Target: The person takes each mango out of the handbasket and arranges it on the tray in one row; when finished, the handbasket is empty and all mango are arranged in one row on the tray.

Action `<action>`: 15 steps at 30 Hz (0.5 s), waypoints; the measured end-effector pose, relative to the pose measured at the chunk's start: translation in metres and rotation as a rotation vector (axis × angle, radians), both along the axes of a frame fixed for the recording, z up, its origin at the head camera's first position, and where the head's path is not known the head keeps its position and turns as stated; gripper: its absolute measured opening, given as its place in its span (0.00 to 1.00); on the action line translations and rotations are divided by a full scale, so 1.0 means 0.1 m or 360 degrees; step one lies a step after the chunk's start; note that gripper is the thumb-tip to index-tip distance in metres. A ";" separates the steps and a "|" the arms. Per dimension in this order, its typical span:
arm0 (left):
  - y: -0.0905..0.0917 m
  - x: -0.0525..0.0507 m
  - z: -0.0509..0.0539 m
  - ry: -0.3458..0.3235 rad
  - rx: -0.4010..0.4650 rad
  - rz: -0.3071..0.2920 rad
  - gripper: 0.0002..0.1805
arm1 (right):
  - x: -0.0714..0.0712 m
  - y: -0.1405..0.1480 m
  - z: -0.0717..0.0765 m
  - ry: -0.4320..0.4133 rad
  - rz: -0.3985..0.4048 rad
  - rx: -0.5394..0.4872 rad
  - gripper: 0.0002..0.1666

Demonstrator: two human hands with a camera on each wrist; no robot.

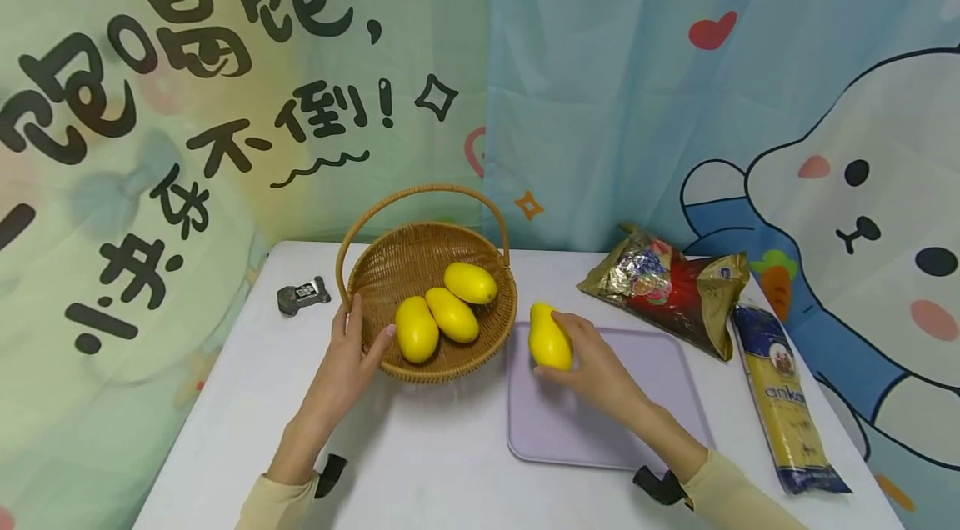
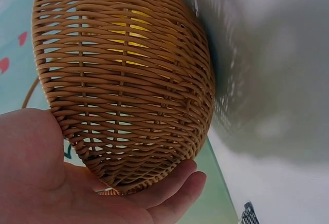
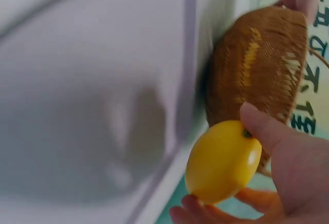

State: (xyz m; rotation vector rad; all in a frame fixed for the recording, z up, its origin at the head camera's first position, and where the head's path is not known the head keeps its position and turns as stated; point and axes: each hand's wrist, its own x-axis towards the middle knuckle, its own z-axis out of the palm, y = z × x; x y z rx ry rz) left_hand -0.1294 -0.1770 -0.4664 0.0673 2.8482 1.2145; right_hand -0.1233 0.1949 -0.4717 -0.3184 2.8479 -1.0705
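My left hand [image 1: 347, 363] holds the side of a brown woven basket [image 1: 390, 255], its thumb at the rim. In the left wrist view, fingers [image 2: 177, 185] lie along the outside of the weave. Inside the basket are a left mango [image 1: 417, 330], a middle mango [image 1: 452, 315] and a back mango [image 1: 470, 283], all smooth and yellow. My right hand [image 1: 588, 355] grips another yellow mango [image 1: 550, 338] between thumb and fingers, above the left part of a lilac tray [image 1: 637, 422]. The right wrist view shows this mango [image 3: 223, 162] held apart from the tray.
A shiny red-and-gold bag [image 1: 660, 280] lies behind the tray. To its right is a long blue-and-yellow packet [image 1: 787, 405]. A small dark wrapped item [image 1: 303, 295] lies left of the basket on the white table [image 1: 435, 463]. Printed curtains [image 1: 570, 97] hang at the back.
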 end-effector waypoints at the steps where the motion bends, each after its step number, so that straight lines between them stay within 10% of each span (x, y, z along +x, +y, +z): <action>1: 0.00 0.00 0.00 0.0003 0.0000 -0.0001 0.52 | 0.01 -0.02 -0.04 -0.0006 -0.0008 -0.0007 0.54; 15: 0.00 0.01 -0.01 0.0029 -0.0006 0.0007 0.50 | 0.07 -0.21 -0.37 -0.0025 -0.0084 -0.0029 0.56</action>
